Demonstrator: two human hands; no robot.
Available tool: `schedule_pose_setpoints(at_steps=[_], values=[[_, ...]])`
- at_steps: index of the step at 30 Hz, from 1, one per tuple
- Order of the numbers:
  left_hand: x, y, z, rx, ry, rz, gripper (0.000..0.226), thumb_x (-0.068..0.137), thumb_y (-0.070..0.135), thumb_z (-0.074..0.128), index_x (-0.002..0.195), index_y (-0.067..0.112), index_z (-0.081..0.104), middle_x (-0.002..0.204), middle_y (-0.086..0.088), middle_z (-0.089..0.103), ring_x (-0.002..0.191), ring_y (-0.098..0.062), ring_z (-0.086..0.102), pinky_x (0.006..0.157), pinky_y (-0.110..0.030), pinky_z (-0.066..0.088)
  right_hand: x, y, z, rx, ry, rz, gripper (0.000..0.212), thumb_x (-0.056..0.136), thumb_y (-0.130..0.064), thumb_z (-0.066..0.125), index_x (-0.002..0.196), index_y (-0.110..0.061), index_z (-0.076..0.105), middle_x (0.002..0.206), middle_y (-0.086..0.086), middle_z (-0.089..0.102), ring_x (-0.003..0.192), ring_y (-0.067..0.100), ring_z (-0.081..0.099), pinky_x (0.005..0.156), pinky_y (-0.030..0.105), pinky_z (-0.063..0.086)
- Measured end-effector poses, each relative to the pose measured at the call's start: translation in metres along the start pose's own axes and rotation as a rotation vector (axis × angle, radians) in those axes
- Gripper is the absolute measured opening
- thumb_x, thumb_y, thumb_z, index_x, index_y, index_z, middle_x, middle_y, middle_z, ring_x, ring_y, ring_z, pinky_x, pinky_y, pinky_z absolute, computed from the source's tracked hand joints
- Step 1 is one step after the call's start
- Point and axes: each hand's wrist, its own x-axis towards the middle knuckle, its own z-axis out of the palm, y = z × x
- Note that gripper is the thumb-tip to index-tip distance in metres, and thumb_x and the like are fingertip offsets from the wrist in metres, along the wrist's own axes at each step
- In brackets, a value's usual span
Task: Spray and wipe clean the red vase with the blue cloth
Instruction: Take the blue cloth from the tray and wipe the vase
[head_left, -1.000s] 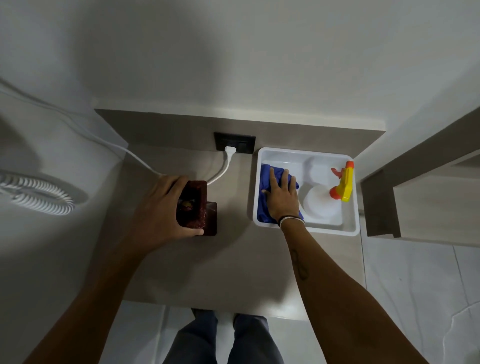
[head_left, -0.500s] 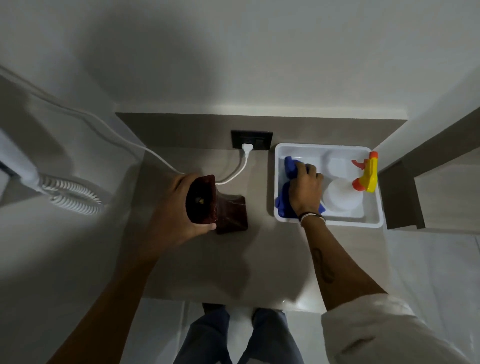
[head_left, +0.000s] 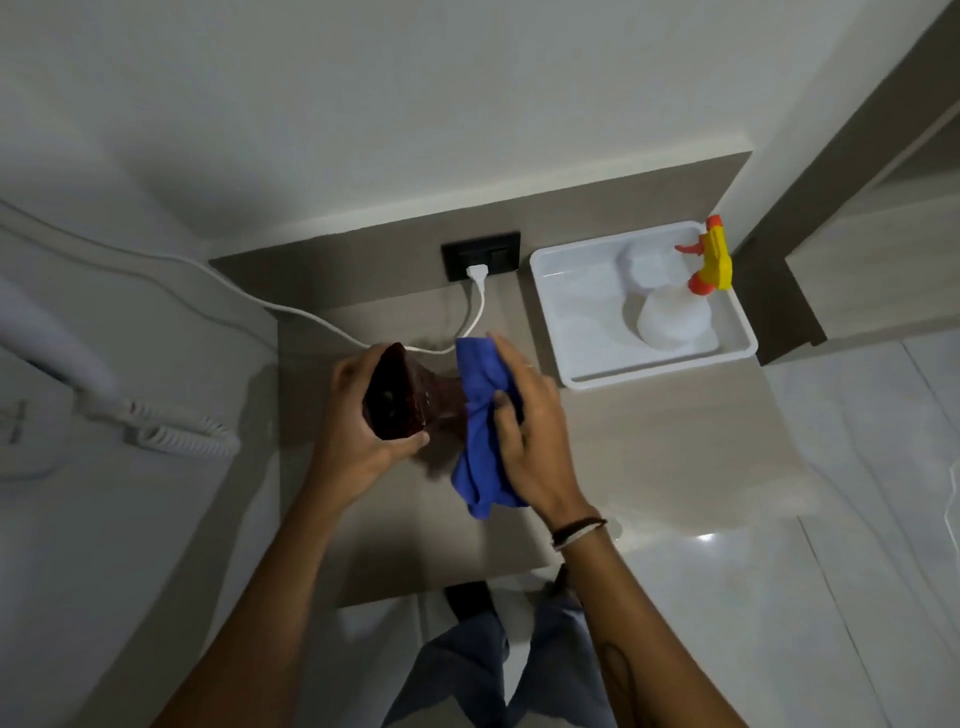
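We hold the red vase (head_left: 410, 400) tipped on its side above the surface (head_left: 649, 441), mouth toward us. Left hand (head_left: 358, 415) wraps the vase rim end, fingers closed around it. Right hand (head_left: 530, 421) presses the blue cloth (head_left: 483, 431) against the vase's far side, fingers curled into the fabric. White tray (head_left: 566, 332) sits beyond the vase to the right, spray bottle (head_left: 675, 317) standing in it. White cord (head_left: 322, 325) runs just behind the vase to the wall socket (head_left: 480, 254). Risks, as we judge: one-hand hold on a possibly wet vase could slip under wiping pressure; cloth tail or vase could snag the cord.
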Motion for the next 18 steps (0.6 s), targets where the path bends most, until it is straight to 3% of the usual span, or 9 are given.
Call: schedule_pose_setpoints(at_steps=[2, 3, 5, 7, 9, 13, 16, 18], values=[[0.002, 0.004, 0.000, -0.015, -0.015, 0.017, 0.095, 0.061, 0.027, 0.099, 0.143, 0.032, 0.053, 0.141, -0.001, 0.050, 0.133, -0.018, 0.055, 0.109, -0.013, 0.043, -0.005, -0.010, 0.017, 0.006, -0.081, -0.023, 0.055, 0.107, 0.007, 0.050, 0.161, -0.008, 0.045, 0.165, 0.011, 0.050, 0.147, 0.018, 0.051, 0.127, 0.038, 0.038], [0.004, 0.005, 0.000, -0.024, -0.027, 0.021, 0.087, 0.063, 0.033, 0.097, 0.140, 0.026, 0.057, 0.139, -0.004, 0.056, 0.133, -0.022, 0.056, 0.112, -0.024, 0.047, -0.007, -0.013, 0.025, -0.018, -0.126, -0.030, 0.055, 0.109, 0.002, 0.048, 0.162, -0.012, 0.044, 0.168, 0.011, 0.047, 0.144, 0.025, 0.052, 0.125, 0.038, 0.039], [0.006, 0.003, 0.000, -0.029, -0.026, 0.023, 0.084, 0.068, 0.032, 0.094, 0.143, 0.018, 0.059, 0.138, -0.007, 0.060, 0.134, -0.029, 0.057, 0.112, -0.043, 0.050, -0.007, -0.014, 0.042, -0.072, -0.190, -0.021, 0.053, 0.113, -0.012, 0.045, 0.164, -0.025, 0.043, 0.174, 0.001, 0.039, 0.134, 0.025, 0.051, 0.119, 0.032, 0.040], [0.004, 0.001, 0.001, -0.045, 0.001, 0.027, 0.083, 0.068, 0.034, 0.090, 0.144, 0.026, 0.057, 0.140, 0.009, 0.057, 0.136, -0.025, 0.055, 0.113, -0.038, 0.048, -0.007, -0.010, 0.054, -0.110, -0.206, -0.033, 0.052, 0.114, -0.024, 0.043, 0.166, -0.031, 0.041, 0.176, -0.007, 0.036, 0.130, 0.022, 0.048, 0.117, 0.031, 0.041], [-0.002, -0.002, 0.002, -0.060, 0.025, 0.013, 0.092, 0.061, 0.034, 0.086, 0.145, 0.038, 0.050, 0.137, 0.022, 0.049, 0.134, -0.017, 0.054, 0.111, -0.024, 0.045, -0.008, 0.007, 0.057, -0.187, -0.201, -0.054, 0.053, 0.113, -0.021, 0.049, 0.165, -0.028, 0.042, 0.174, -0.007, 0.040, 0.131, 0.025, 0.049, 0.117, 0.037, 0.045], [-0.007, -0.008, 0.002, -0.076, 0.034, -0.089, 0.111, 0.052, 0.016, 0.086, 0.152, 0.039, 0.043, 0.140, -0.006, 0.045, 0.125, 0.005, 0.054, 0.104, -0.009, 0.044, 0.001, 0.053, 0.034, -0.517, -0.236, 0.123, 0.056, 0.111, -0.012, 0.051, 0.165, -0.027, 0.044, 0.177, -0.003, 0.034, 0.140, 0.037, 0.045, 0.121, 0.045, 0.039], [-0.003, -0.003, 0.002, -0.062, 0.017, -0.102, 0.111, 0.051, 0.017, 0.086, 0.153, 0.035, 0.045, 0.142, -0.008, 0.045, 0.124, 0.010, 0.053, 0.102, -0.006, 0.043, 0.002, 0.048, 0.038, -0.370, -0.207, 0.151, 0.066, 0.104, 0.000, 0.048, 0.165, -0.026, 0.045, 0.172, 0.000, 0.043, 0.127, 0.030, 0.045, 0.116, 0.043, 0.043], [0.001, 0.002, 0.003, -0.068, 0.007, -0.086, 0.106, 0.053, 0.031, 0.083, 0.152, 0.030, 0.045, 0.144, -0.008, 0.045, 0.129, 0.003, 0.053, 0.107, -0.010, 0.042, -0.006, 0.020, 0.061, -0.162, -0.146, 0.041, 0.071, 0.100, -0.001, 0.048, 0.165, -0.029, 0.042, 0.161, -0.003, 0.051, 0.117, 0.023, 0.045, 0.111, 0.028, 0.046]])
